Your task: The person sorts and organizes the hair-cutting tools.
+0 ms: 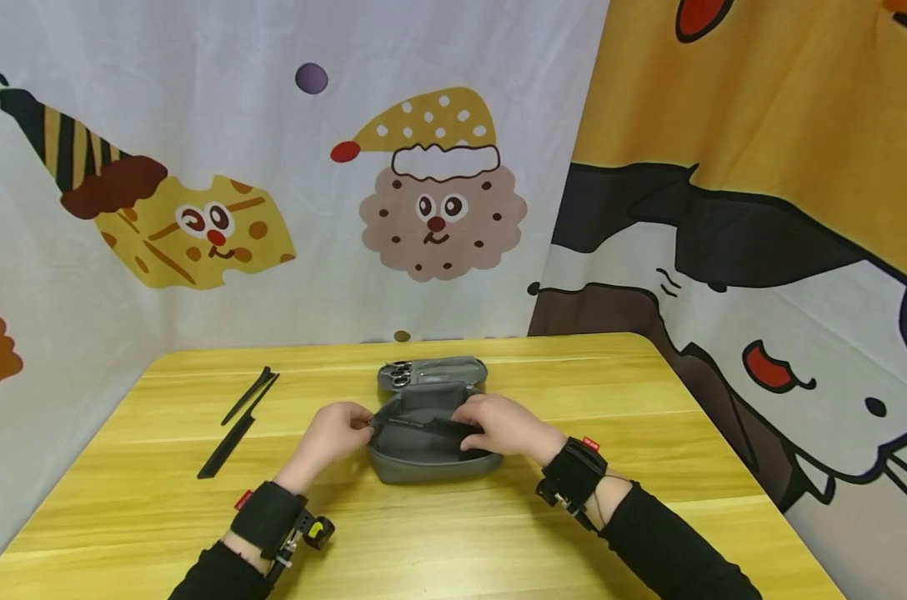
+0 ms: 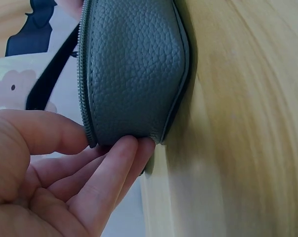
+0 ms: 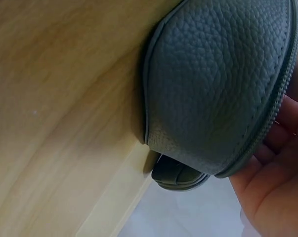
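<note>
A dark grey zip pouch [image 1: 434, 468] of pebbled leather sits unzipped on the table, its lid [image 1: 446, 371] folded back. Silver scissors [image 1: 401, 375] are tucked into the lid. My left hand [image 1: 337, 437] pinches the pouch's left end; in the left wrist view the thumb lies at the zip and the fingertips press the side wall [image 2: 134, 74]. My right hand [image 1: 506, 425] reaches over the right side and holds a long, flat black tool [image 1: 442, 427] between thumb and fingers, inside the opening. In the right wrist view the pouch wall [image 3: 213, 84] hides the fingertips.
Left of the pouch, a black comb-like tool [image 1: 228, 446] with a thin handle and a slim black clip-like piece [image 1: 246, 397] lie on the wooden table [image 1: 438, 542]. A printed curtain [image 1: 273, 317] hangs behind the table's far edge.
</note>
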Tool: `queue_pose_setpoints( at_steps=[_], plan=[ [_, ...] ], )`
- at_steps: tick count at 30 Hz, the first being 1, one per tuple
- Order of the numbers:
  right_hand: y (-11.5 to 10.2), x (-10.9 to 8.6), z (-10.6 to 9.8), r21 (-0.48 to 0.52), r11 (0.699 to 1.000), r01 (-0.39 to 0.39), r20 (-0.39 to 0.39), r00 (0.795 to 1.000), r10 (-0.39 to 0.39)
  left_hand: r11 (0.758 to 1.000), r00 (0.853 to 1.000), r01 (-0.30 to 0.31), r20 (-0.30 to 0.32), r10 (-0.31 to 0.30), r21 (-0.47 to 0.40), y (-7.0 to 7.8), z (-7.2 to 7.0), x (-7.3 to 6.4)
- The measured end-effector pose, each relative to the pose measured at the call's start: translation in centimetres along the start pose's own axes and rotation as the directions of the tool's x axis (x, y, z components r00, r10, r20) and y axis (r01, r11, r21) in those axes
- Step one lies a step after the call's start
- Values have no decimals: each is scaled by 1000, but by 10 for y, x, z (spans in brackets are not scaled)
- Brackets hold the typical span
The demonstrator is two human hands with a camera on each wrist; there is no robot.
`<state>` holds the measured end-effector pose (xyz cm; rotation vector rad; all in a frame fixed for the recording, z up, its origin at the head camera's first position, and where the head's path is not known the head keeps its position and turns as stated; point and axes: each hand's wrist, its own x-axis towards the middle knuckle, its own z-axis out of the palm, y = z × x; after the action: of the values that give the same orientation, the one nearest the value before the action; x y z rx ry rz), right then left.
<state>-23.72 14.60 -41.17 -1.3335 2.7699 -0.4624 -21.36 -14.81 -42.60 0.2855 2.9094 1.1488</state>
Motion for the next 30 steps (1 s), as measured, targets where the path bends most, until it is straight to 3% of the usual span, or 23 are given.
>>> queue_pose_setpoints(
  at_steps=[15, 30],
  plan=[
    [-2, 5, 7, -80, 997, 15, 37, 999, -12, 991, 996, 84, 41, -80, -104, -4, -1, 0],
    [-6, 10, 12, -170, 985, 12, 56, 998, -2, 999, 1000, 28, 13, -28, -42, -4, -1, -1]
  ],
)
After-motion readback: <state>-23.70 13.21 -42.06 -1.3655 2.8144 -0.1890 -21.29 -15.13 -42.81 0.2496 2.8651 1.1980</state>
